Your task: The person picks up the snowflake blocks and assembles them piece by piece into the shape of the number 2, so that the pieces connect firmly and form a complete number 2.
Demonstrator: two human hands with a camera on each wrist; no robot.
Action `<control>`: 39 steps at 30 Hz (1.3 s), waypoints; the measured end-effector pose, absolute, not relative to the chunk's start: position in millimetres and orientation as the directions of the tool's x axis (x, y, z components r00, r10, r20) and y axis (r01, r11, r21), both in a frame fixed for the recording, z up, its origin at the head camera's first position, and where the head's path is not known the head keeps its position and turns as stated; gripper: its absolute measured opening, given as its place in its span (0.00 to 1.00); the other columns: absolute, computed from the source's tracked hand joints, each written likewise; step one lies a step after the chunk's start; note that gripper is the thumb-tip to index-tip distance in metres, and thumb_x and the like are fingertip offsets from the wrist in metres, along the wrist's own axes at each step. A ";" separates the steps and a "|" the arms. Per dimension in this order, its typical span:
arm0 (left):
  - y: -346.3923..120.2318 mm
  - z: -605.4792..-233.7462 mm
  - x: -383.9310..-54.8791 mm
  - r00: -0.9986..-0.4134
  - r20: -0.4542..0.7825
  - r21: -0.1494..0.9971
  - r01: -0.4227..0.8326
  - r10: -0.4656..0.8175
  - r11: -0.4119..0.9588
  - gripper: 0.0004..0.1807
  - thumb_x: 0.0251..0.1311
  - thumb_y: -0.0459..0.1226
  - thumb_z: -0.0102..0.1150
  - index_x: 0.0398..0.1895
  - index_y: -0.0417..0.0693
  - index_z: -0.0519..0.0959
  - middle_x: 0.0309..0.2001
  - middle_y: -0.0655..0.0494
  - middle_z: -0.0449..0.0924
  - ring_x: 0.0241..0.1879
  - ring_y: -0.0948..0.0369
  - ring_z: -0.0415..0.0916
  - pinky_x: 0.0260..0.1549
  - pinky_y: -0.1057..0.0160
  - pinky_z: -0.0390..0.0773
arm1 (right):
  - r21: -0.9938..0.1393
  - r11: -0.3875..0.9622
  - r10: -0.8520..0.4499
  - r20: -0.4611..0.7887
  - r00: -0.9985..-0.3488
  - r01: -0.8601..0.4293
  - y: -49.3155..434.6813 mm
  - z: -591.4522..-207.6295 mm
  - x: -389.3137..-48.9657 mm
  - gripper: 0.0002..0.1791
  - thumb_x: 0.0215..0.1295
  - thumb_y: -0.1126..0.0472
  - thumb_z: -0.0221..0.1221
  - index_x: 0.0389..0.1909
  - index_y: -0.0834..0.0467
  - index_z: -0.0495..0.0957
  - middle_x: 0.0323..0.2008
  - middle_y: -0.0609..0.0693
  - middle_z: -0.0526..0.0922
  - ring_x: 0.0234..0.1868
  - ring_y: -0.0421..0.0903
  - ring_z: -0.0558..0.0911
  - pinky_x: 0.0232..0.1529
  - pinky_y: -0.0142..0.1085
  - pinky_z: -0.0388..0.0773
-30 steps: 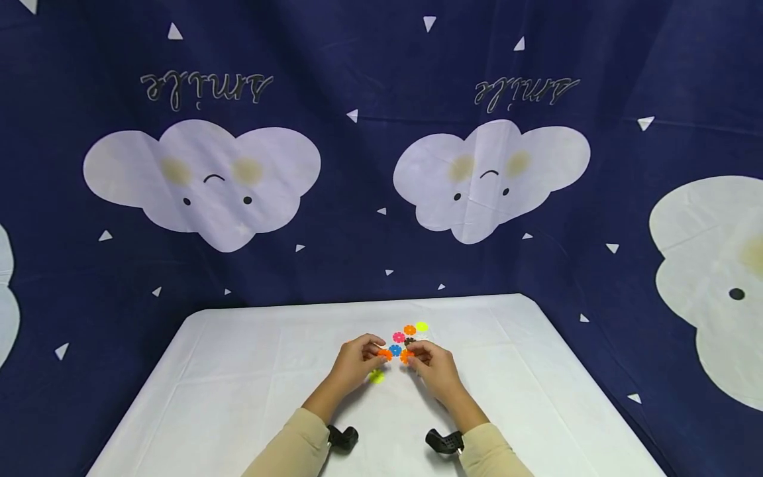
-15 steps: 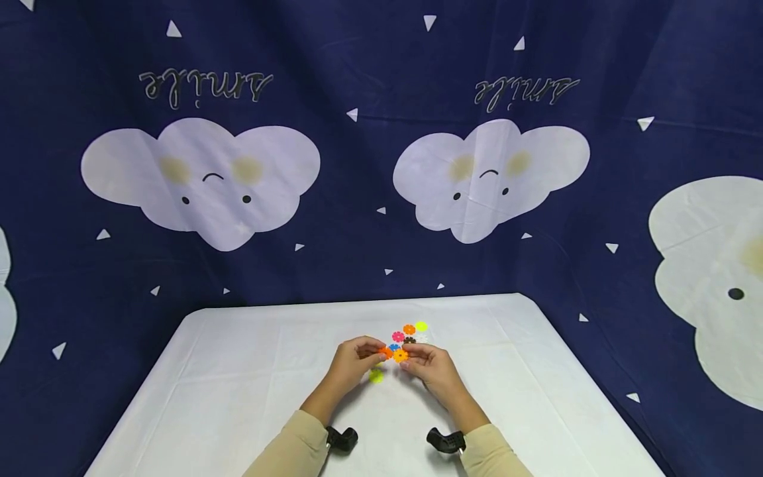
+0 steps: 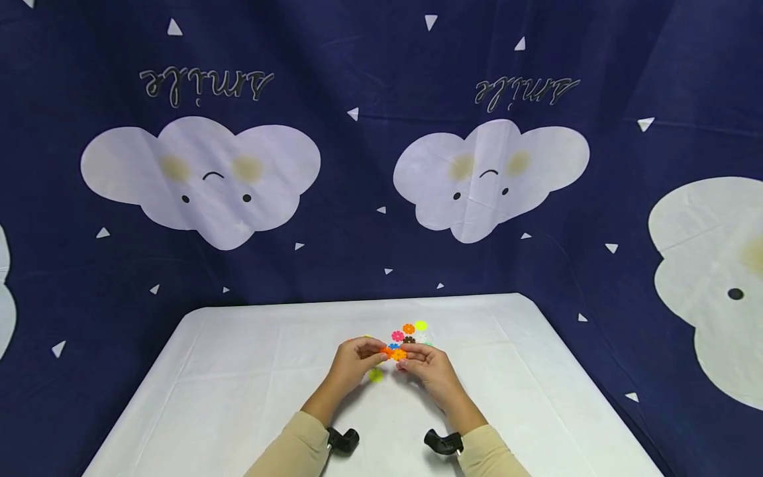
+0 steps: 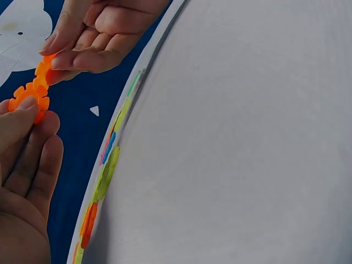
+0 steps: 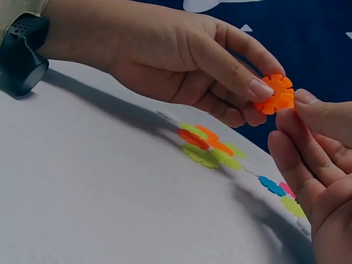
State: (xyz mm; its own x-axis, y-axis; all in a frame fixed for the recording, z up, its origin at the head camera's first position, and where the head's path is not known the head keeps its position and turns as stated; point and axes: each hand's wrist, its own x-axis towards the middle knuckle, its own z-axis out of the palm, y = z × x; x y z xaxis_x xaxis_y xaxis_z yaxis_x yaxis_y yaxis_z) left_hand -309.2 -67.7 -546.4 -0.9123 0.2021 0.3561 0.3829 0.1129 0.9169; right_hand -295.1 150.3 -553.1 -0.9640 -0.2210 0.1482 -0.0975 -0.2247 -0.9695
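My left hand (image 3: pixel 357 360) pinches an orange notched, flower-shaped plastic disc (image 4: pixel 30 102) between thumb and fingers, just above the table. Opposite it, my right hand (image 3: pixel 430 368) pinches a second, lighter orange disc (image 3: pixel 399 355). In both wrist views the discs meet edge to edge; I cannot tell whether their slots interlock. Fingertips hide part of each disc. Behind the hands lie loose discs of the same shape: pink (image 3: pixel 397 336), orange (image 3: pixel 408 328), yellow (image 3: pixel 420 326), dark brown (image 3: pixel 408 340) and blue (image 5: pixel 271 186).
A yellow-green disc (image 3: pixel 375 375) lies on the white tablecloth (image 3: pixel 238 397) close to the left hand. More discs, among them a red-orange one (image 5: pixel 193 138), are scattered under the hands. A dark blue curtain (image 3: pixel 352 278) with printed clouds hangs behind the table.
The two orange discs were apart a second ago. My right hand has turned its disc and brought it left against the one in my left hand, which has barely moved.
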 end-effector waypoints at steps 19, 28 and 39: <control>-69.0 -554.4 -305.4 -0.835 0.506 0.815 0.545 0.219 0.196 0.07 0.57 0.27 0.77 0.37 0.43 0.91 0.35 0.53 0.89 0.33 0.62 0.86 0.32 0.65 0.85 | -0.960 -0.280 -0.241 0.094 -0.966 -0.023 145.2 -559.7 -290.2 0.22 0.68 0.84 0.58 0.61 0.86 0.69 0.38 0.59 0.87 0.37 0.46 0.88 0.44 0.40 0.88; -69.0 -553.4 -298.9 -0.867 0.413 0.895 0.443 0.278 0.054 0.18 0.63 0.29 0.74 0.55 0.35 0.84 0.49 0.46 0.87 0.44 0.52 0.85 0.45 0.62 0.85 | -0.949 -0.315 -0.253 0.112 -0.961 -0.028 144.9 -561.4 -286.9 0.23 0.70 0.81 0.59 0.63 0.84 0.68 0.41 0.59 0.86 0.40 0.47 0.88 0.48 0.43 0.87; -62.8 -553.6 -295.2 -0.895 0.320 0.946 0.316 0.312 -0.065 0.24 0.59 0.27 0.77 0.58 0.33 0.82 0.54 0.43 0.86 0.47 0.53 0.85 0.48 0.62 0.85 | -0.939 -0.342 -0.282 0.136 -0.950 -0.032 143.7 -560.9 -286.3 0.21 0.70 0.80 0.60 0.62 0.82 0.69 0.43 0.60 0.86 0.42 0.49 0.88 0.47 0.40 0.87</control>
State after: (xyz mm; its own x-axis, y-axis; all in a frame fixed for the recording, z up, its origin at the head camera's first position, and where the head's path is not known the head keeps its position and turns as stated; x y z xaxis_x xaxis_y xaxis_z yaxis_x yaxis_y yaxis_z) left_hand -295.2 -62.8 -553.6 -0.8946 0.3117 0.3202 0.3160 -0.0653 0.9465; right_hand -286.3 143.7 -560.9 -0.9496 -0.2825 0.1357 -0.0323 -0.3425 -0.9390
